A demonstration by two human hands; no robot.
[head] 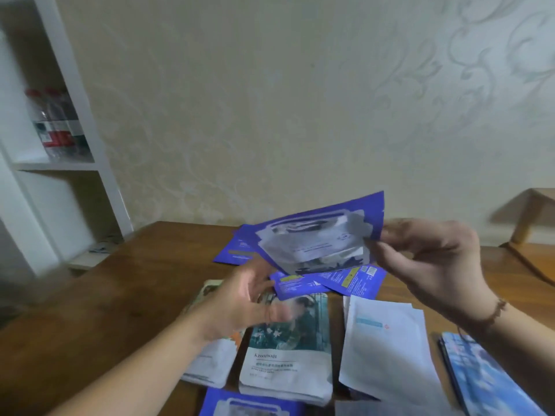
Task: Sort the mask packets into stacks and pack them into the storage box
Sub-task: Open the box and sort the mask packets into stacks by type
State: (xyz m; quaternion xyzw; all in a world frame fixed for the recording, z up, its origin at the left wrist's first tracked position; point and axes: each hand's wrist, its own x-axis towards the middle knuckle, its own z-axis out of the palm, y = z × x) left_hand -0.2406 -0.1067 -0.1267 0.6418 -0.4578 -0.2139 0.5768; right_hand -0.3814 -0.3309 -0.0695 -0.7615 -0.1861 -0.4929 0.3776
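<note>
My right hand (432,259) pinches the right edge of a fan of blue-purple mask packets (318,235) lifted above the wooden table (126,295). My left hand (243,304) hovers just below and left of them, fingers spread and blurred, holding nothing. More blue-purple packets (351,280) lie loose on the table under the held ones. Nearer me lie stacks: teal-and-white packets (285,349), plain white packets (387,340), a white stack (210,364) under my left wrist, a sky-blue stack (480,373) at right, and a blue-purple packet (249,406) at the bottom edge. No storage box is in view.
A white shelf unit (87,139) stands at the left with red-capped water bottles (57,127) on it. A patterned wall runs close behind the table. A wooden piece of furniture (531,217) shows at the far right. Bare wood lies at the table's left side.
</note>
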